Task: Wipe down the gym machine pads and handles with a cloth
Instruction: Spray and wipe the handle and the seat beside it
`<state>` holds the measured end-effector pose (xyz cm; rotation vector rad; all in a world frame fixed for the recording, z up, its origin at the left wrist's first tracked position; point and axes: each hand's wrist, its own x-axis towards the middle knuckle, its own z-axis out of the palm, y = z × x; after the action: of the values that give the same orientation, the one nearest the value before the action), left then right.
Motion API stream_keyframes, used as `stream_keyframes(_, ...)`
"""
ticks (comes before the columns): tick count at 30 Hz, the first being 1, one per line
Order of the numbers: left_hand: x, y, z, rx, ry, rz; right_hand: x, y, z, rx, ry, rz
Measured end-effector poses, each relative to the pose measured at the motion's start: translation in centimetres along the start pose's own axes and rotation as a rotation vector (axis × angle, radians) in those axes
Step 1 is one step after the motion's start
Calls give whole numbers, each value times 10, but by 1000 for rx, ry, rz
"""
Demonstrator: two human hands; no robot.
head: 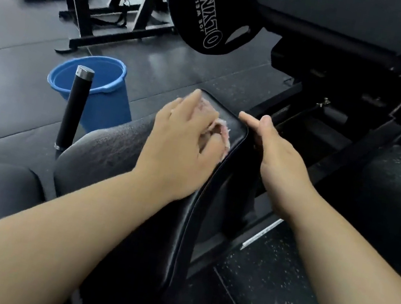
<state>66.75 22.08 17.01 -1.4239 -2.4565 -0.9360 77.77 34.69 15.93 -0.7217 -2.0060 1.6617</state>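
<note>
Dim gym lighting, glare on floor point(156, 61), blown-out bright patch top left, wide-angle edge distortion, slight motion blur

Left hand point(181, 146) and right hand point(281, 166) are bare, as are left forearm point(62, 213) and right forearm point(336, 256).

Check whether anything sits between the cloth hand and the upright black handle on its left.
Nothing visible. The left hand holds the cloth on the pad; the handle stands to its left across a grey surface. The blue bucket sits behind the handle, off that line. The right hand is beside the pad, opposite.
</note>
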Motion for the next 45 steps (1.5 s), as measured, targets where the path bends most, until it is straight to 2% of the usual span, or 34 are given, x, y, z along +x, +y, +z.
stream_keyframes(2,-15,9,6,67,-49,8,0,-1,0,35,7,-6)
stream_keyframes(4,6,-10,5,39,-51,9,3,2,2,62,-10,-6)
stream_keyframes(6,43,-28,-3,-8,-73,-73,6,4,2,56,-3,17)
stream_keyframes(8,49,-27,-4,25,-31,-77,6,5,1,117,-15,31)
stream_keyframes(9,35,-16,0,60,-1,0,4,6,-1,170,-31,37)
stream_keyframes(11,-5,11,4,60,13,259,-2,5,-5,223,-29,39)
stream_keyframes(14,-42,37,20,25,-140,548,-28,25,-26,175,1,128)
stream_keyframes(16,-50,44,35,61,-257,661,-51,56,-53,110,-106,166)
stream_keyframes(18,-61,46,52,86,-318,700,-81,87,-87,150,-197,307)
stream_keyframes(20,-67,44,61,94,-325,657,-112,116,-111,100,-233,464)
stream_keyframes(23,-64,49,66,82,-335,593,-168,181,-104,-269,-388,692)
stream_keyframes(24,-63,53,67,64,-350,588,-185,205,-96,-351,-379,724)
stream_keyframes(27,-65,60,71,34,-346,616,-200,254,-73,-461,-256,614)
stream_keyframes(30,-64,65,72,-1,-340,634,-186,263,-61,-592,-246,556)
stream_keyframes(32,-63,65,67,-30,-312,621,-175,256,-54,-554,-221,559)
stream_keyframes(34,-57,64,57,-57,-212,613,-164,234,-53,-461,-114,511)
stream_keyframes(36,-46,59,42,-63,-49,592,-151,200,-54,-231,40,463)
stream_keyframes(38,-32,52,23,-57,122,552,-138,159,-57,76,114,395)
stream_keyframes(39,-24,44,13,-57,201,521,-131,138,-59,150,112,340)
stream_keyframes(41,-13,24,-1,-43,302,405,-122,99,-62,140,62,233)
stream_keyframes(45,-19,-25,-10,8,251,100,-111,48,-56,203,-36,118)
